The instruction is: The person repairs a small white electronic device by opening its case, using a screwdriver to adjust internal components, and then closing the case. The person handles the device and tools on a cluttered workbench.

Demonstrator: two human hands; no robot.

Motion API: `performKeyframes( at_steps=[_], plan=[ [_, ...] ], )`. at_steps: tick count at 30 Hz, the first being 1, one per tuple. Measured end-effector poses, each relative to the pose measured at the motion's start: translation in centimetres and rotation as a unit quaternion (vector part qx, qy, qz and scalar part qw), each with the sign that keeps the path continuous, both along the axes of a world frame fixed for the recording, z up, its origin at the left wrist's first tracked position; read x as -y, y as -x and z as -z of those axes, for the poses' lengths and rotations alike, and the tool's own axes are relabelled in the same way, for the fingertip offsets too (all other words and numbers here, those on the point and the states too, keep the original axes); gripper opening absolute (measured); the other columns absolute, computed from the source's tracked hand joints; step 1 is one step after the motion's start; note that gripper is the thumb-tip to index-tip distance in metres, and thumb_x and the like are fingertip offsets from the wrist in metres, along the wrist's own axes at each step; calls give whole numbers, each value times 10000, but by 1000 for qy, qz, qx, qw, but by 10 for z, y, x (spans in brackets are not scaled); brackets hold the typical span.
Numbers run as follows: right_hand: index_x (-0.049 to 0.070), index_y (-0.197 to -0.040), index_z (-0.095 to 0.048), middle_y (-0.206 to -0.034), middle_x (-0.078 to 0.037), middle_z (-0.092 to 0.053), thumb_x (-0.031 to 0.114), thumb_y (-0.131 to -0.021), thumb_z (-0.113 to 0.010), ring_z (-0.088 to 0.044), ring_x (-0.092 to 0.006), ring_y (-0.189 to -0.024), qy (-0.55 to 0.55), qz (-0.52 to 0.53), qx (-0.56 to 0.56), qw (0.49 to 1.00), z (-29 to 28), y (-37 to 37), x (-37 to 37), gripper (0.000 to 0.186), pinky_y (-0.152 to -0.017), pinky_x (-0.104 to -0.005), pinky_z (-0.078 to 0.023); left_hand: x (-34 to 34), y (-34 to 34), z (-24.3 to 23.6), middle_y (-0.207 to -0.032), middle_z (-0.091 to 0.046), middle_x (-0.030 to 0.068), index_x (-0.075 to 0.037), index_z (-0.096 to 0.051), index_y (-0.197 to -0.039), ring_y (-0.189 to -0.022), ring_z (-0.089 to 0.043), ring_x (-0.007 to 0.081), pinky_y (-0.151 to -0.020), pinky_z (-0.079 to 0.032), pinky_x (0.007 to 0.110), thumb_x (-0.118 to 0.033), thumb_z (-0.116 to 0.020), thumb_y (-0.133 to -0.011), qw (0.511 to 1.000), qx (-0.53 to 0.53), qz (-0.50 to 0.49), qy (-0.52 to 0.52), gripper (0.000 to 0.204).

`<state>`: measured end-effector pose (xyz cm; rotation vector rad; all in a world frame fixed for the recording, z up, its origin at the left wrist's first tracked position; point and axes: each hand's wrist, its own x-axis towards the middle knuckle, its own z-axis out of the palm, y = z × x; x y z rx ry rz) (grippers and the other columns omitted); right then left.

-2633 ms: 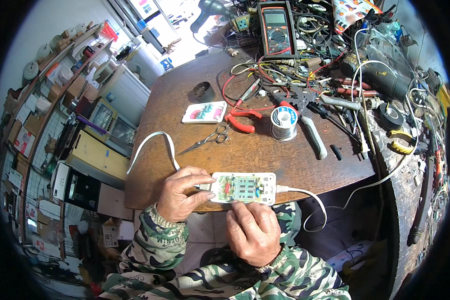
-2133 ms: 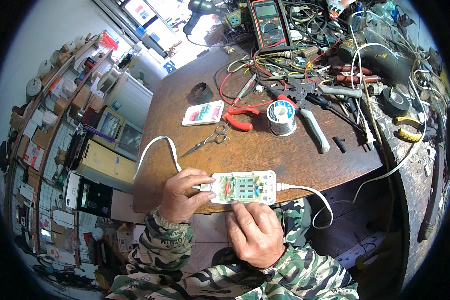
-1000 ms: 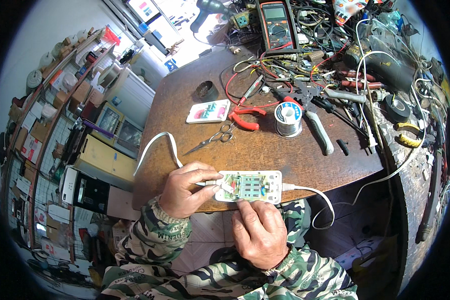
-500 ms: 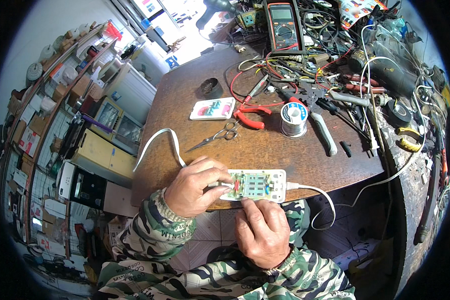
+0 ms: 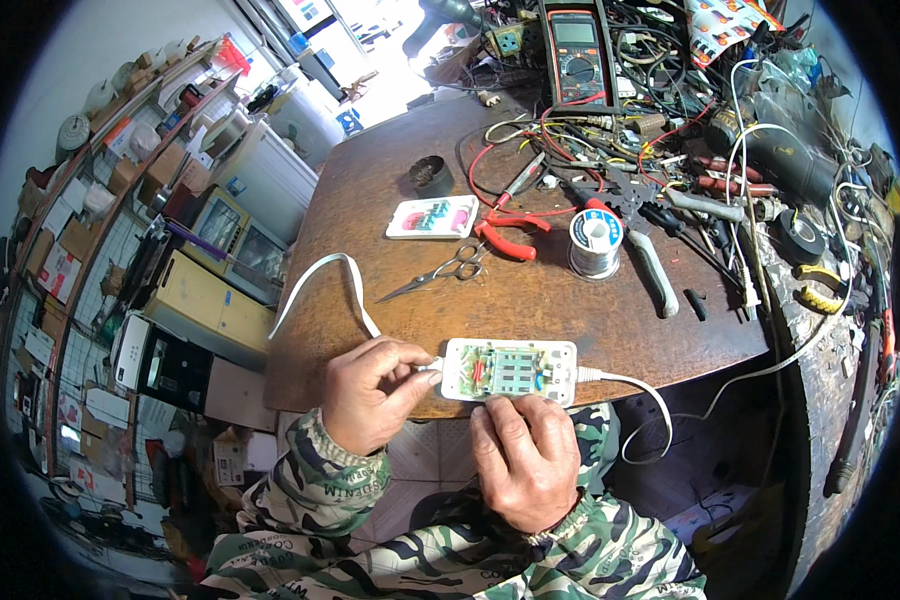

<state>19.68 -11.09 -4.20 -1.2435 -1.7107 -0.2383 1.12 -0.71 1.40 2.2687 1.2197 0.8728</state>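
Note:
A long white plastic case lies open at the table's near edge, showing a green circuit board with red and blue parts inside. My left hand is closed, thumb and fingers pinching the end of a white cable just beside the case's left end. That cable loops back over the table to the left. With bent fingers my right hand grips the case's near edge; its thumb is hidden. From the case's right end runs a white cord.
Scissors, red-handled pliers, a white lid-like piece, a black round tin and a solder spool lie beyond the case. Farther right are a multimeter and tangled cables and tools. Shelves stand on the left.
My left hand has drawn the cable end leftward, from over the board to just outside the case. My right hand stays at the near edge. The whole view has shifted slightly.

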Motion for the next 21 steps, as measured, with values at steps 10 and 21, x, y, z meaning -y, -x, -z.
performKeyframes(
  at_steps=[10, 21],
  plan=[
    [-77, -1068, -714, -1092, -182, -649, 93, -801, -718, -648, -330, -990, 27, -29, 10, 999, -8, 5, -20, 318, -803, -444, -542, -4, -11, 15, -937, -727, 91, 23, -749, -964, -802, -716, 124, -672, -585, 266, 70, -839, -839, 996, 68, 10, -58, 161],
    [-60, -1062, -711, -1083, -180, -651, 90, -805, -705, -634, -315, -959, 35, -31, 7, 999, -8, 13, -28, 298, -741, -418, -517, -4, -17, 17, -971, -780, 148, 10, -785, -993, -894, -782, 288, -794, -632, 370, 52, -842, -817, 984, 39, -18, -170, 190]
  ],
)
